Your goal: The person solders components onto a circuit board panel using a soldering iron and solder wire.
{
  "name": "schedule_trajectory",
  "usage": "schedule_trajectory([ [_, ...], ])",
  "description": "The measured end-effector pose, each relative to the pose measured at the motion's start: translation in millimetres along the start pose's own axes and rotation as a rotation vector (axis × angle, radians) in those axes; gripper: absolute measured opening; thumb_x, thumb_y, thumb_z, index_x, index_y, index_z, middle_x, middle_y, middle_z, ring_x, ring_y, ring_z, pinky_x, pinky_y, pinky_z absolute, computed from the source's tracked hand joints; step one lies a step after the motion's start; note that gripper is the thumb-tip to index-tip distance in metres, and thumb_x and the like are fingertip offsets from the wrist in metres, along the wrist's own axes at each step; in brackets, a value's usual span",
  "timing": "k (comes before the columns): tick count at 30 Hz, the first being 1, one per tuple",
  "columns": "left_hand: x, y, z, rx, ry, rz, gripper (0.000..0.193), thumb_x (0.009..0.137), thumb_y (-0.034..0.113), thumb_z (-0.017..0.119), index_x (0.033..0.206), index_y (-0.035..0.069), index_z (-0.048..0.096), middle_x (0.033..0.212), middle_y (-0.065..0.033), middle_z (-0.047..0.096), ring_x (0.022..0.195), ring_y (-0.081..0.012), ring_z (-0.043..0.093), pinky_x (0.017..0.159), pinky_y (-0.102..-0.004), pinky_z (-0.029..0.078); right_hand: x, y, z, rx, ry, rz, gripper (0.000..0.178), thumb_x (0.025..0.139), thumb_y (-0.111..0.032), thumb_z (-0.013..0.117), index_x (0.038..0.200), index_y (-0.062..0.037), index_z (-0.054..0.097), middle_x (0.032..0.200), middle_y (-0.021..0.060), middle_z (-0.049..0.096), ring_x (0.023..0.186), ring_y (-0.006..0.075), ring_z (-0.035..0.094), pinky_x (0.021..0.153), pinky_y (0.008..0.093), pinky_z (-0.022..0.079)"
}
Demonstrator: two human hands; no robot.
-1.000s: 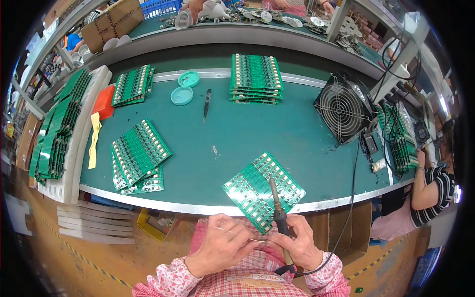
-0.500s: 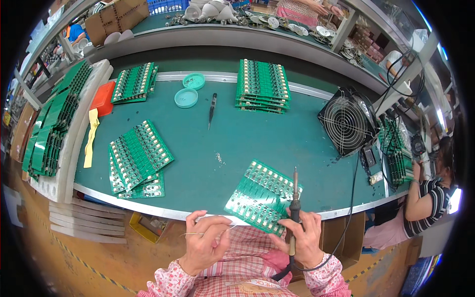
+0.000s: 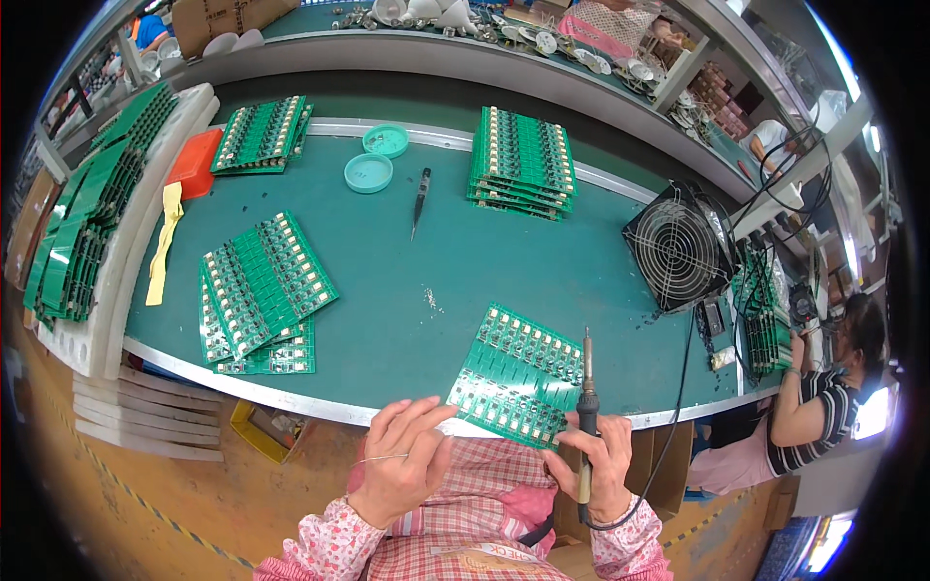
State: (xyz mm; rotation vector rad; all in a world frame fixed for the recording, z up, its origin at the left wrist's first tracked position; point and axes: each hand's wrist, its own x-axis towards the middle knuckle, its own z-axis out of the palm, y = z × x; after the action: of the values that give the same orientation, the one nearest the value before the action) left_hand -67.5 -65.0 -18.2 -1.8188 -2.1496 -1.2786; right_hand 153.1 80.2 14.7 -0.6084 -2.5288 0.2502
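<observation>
A green circuit board panel (image 3: 518, 373) lies at the table's front edge, its near corner overhanging slightly. My right hand (image 3: 603, 470) grips a soldering iron (image 3: 587, 407), tip pointing up and away from the board, while its thumb and fingers meet the panel's near right corner. Beside the panel's left corner is my left hand (image 3: 402, 460), fingers bent, with a thin solder wire (image 3: 386, 457) held in it. The fingertips reach the panel's left edge, though whether they press on it I cannot tell.
Stacked panels (image 3: 269, 286) lie at left, with another pile (image 3: 523, 160) at the back. Teal dishes (image 3: 369, 173), tweezers (image 3: 420, 205) and white bits (image 3: 431, 300) are mid-table. A black fan (image 3: 678, 247) stands right, near the iron's cord. A co-worker (image 3: 823, 387) sits at far right.
My left hand has come up to the panel's left corner, its fingers straighter. The panel has turned slightly, and the whole view has shifted a little.
</observation>
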Motion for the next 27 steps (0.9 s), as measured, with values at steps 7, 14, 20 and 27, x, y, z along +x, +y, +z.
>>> schedule_trajectory([
  [7,-1.8,-2.0,3.9,-0.017,0.024,-0.004,0.008,0.084,0.005,0.065,0.086,0.006,0.057,0.112,-0.0076,0.07,0.112,-0.026,0.064,0.1,-0.043,0.041,15.4,-21.9,10.0,-0.018,-0.055,0.101,0.044,0.067,-0.022,0.088,0.104,-0.0123,0.065,0.113,0.0097,0.064,0.095,0.0264,0.059,0.082,0.0399,0.043],
  [14,-2.3,-4.4,3.9,-0.003,0.086,-0.05,0.011,0.083,0.005,0.066,0.082,0.007,0.055,0.11,-0.0066,0.071,0.111,-0.025,0.064,0.1,-0.0431,0.04,19.5,-28.6,4.4,-0.04,-0.009,0.053,0.044,0.068,-0.017,0.087,0.106,-0.0111,0.066,0.101,0.0075,0.066,0.089,0.0251,0.059,0.079,0.0388,0.044],
  [20,-4.5,-7.1,6.5,-0.038,0.103,-0.074,0.012,0.08,0.002,0.065,0.082,0.007,0.054,0.11,-0.006,0.07,0.112,-0.0251,0.064,0.101,-0.0432,0.039,26.2,-39.5,-3.4,0.353,0.114,0.012,0.031,0.072,0.001,0.077,0.102,-0.0058,0.07,0.067,0.0044,0.062,0.057,0.0203,0.057,0.054,0.0306,0.046],
  [27,-2.9,-5.4,10.4,-0.035,0.127,-0.09,0.014,0.079,0.002,0.065,0.083,0.008,0.054,0.109,-0.0041,0.07,0.112,-0.0244,0.063,0.101,-0.0429,0.037,39.9,-51.2,7.3,0.466,0.12,-0.034,0.015,0.076,-0.004,0.072,0.09,-0.0023,0.069,0.067,0.0058,0.066,0.051,0.0183,0.059,0.047,0.0296,0.047],
])
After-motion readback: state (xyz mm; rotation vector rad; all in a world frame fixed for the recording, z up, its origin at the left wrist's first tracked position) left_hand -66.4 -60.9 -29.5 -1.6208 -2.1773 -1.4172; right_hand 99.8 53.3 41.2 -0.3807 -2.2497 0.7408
